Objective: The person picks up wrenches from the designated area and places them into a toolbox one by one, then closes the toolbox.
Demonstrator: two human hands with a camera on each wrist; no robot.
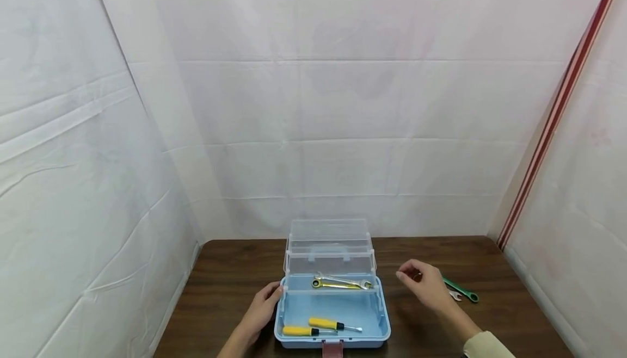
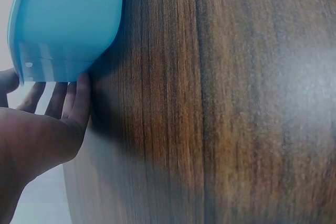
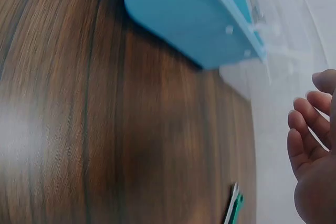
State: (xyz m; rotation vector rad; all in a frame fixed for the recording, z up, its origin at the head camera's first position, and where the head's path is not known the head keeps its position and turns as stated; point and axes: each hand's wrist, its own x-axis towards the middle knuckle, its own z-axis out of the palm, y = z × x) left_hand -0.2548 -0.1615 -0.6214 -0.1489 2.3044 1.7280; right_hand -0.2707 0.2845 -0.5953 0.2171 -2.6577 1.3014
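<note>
A light-blue toolbox [image 1: 333, 306] stands with its clear lid [image 1: 328, 238] raised at the back. My left hand [image 1: 262, 309] holds its left side, the thumb at the rim and the fingers against the outer wall [image 2: 68, 19]. Two yellow-handled screwdrivers [image 1: 320, 322] lie on the toolbox floor near the front. Farther back, a silver wrench [image 1: 343, 279] and a gold-coloured wrench [image 1: 338, 285] lie across the clear tray. To the right of the toolbox hovers my right hand [image 1: 425, 284], fingers loosely bent, nothing in them. Partly behind it are a green wrench [image 1: 462, 289] and a silver wrench [image 1: 455, 295].
Everything stands on a dark brown wood-grain table [image 1: 225, 271]. White cloth [image 1: 343, 102] hangs behind and on both sides, with a red-striped strip [image 1: 553, 118] at the right corner. A reddish latch [image 1: 332, 349] hangs at the toolbox front.
</note>
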